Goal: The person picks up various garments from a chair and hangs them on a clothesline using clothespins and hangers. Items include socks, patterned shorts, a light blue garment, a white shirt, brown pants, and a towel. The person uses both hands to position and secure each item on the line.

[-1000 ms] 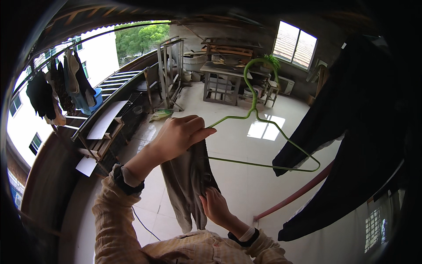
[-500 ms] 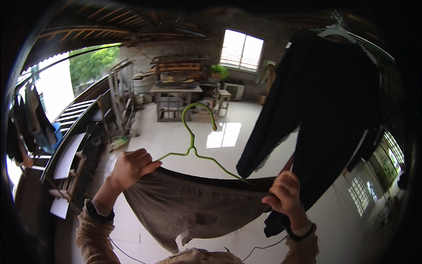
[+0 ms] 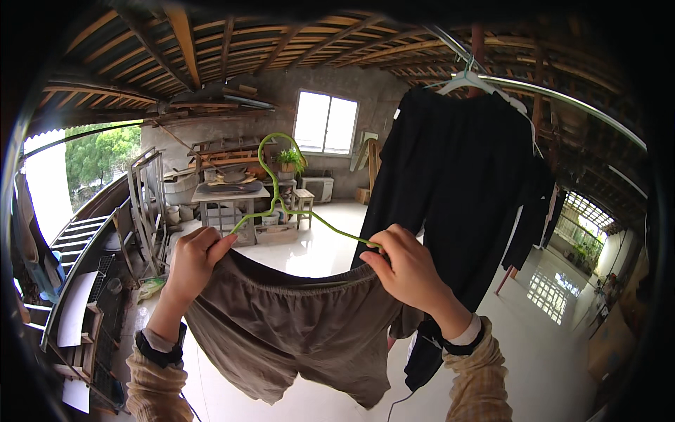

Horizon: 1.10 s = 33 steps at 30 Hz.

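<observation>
I hold a pair of grey-brown shorts (image 3: pixel 309 330) stretched out by the elastic waistband, raised in front of me. My left hand (image 3: pixel 193 260) grips the left end of the waistband together with the left shoulder of a green wire hanger (image 3: pixel 281 200). My right hand (image 3: pixel 408 271) grips the right end of the waistband and the hanger's right shoulder. The hanger's hook stands upright above the shorts.
Black garments (image 3: pixel 457 183) hang on a white hanger from a metal rail (image 3: pixel 562 95) at the upper right, just behind my right hand. A cluttered table (image 3: pixel 228 193), stools and a potted plant (image 3: pixel 288 162) stand farther back near a window. Racks line the left side.
My view has tilted upward. My hands lifted the shorts and hanger higher, and my right hand slid inward along the waistband onto the hanger's right shoulder.
</observation>
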Motion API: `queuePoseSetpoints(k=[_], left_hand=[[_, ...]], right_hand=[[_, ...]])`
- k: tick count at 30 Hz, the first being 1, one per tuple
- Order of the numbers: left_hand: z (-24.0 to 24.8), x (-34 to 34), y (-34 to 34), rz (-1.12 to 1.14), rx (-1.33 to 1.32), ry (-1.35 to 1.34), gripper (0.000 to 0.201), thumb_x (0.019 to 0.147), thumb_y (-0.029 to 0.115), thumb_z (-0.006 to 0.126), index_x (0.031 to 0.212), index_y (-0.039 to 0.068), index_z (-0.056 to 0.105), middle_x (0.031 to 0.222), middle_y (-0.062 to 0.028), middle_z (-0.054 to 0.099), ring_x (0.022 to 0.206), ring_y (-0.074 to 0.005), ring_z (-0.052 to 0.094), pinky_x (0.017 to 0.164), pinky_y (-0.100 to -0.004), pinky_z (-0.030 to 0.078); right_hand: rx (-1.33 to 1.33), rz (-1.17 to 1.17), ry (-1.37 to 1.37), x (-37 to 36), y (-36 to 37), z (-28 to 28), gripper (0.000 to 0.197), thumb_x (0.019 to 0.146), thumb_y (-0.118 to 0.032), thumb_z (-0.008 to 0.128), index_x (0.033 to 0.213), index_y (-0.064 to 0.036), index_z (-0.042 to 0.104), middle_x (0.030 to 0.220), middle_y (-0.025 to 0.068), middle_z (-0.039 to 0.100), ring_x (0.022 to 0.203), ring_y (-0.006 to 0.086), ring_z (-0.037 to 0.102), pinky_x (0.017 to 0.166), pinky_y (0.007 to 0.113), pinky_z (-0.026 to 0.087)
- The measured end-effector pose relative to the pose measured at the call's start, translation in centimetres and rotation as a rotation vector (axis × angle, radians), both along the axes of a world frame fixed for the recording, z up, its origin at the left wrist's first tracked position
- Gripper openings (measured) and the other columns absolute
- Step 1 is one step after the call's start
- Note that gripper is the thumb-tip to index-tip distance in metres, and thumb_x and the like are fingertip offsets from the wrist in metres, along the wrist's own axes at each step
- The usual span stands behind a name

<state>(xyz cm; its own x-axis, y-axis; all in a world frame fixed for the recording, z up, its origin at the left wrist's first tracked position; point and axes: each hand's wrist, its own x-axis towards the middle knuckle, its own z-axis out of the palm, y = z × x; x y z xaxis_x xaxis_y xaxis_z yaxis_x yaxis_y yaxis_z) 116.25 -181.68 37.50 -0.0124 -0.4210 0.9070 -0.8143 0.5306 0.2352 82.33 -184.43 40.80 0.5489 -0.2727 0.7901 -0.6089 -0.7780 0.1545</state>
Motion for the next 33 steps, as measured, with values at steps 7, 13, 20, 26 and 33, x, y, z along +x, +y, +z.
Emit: queuePoseSetpoints(k=[7,13,20,26,33], left_hand=[[1.8,5.1,0.0,0.056,-0.015,0.061,0.031,0.083,0.026,0.067,0.072,0.0,0.056,0.067,-0.0164,0.056,0.061,-0.0371,0.054,0.055,-0.0381,0.042],[-0.5,13.7,-2.7,-0.206,0.064,0.507,0.038,0.088,0.034,0.063,0.11,0.004,0.053,0.091,-0.0078,0.062,0.085,-0.0151,0.058,0.073,-0.0306,0.045],[-11.6,15.0,-6.4,-0.367,0.533,0.82,0.079,0.087,0.033,0.066,0.143,-0.001,0.023,0.122,-0.014,0.054,0.11,-0.0176,0.052,0.095,-0.0319,0.041],[-16.7,11.8,-8.1,-0.313,0.488,0.622,0.052,0.083,0.025,0.071,0.12,-0.005,0.05,0.104,-0.0119,0.062,0.095,-0.0172,0.056,0.084,-0.0303,0.046],[-24.5,16.4,-13.5,-0.077,0.273,0.948,0.017,0.08,0.013,0.069,0.085,-0.001,0.06,0.069,-0.0051,0.061,0.064,-0.0103,0.053,0.06,-0.0275,0.043]], right_hand=[[-0.236,0.088,-0.174,5.1,-2.9,4.0,0.01,0.085,-0.01,0.063,0.08,-0.0015,0.06,0.068,0.0097,0.053,0.053,0.0257,0.053,0.049,0.031,0.041],[-0.491,-0.018,-0.204,8.8,-6.4,16.5,0.012,0.087,-0.019,0.059,0.083,-0.0076,0.062,0.076,0.0091,0.057,0.068,0.0292,0.059,0.058,0.036,0.045],[-0.408,-0.381,-0.152,13.2,-8.1,29.7,0.029,0.091,-0.037,0.051,0.092,-0.0128,0.066,0.087,0.0089,0.065,0.083,0.0298,0.062,0.07,0.039,0.046],[-0.575,-0.584,-0.286,15.5,-5.5,34.0,0.034,0.094,-0.04,0.044,0.088,-0.0128,0.064,0.087,0.0138,0.066,0.085,0.0352,0.062,0.072,0.047,0.048],[-0.6,-0.753,-0.314,14.1,-2.6,31.1,0.04,0.092,-0.049,0.043,0.106,-0.0182,0.064,0.101,0.0134,0.066,0.096,0.0358,0.06,0.08,0.044,0.048]])
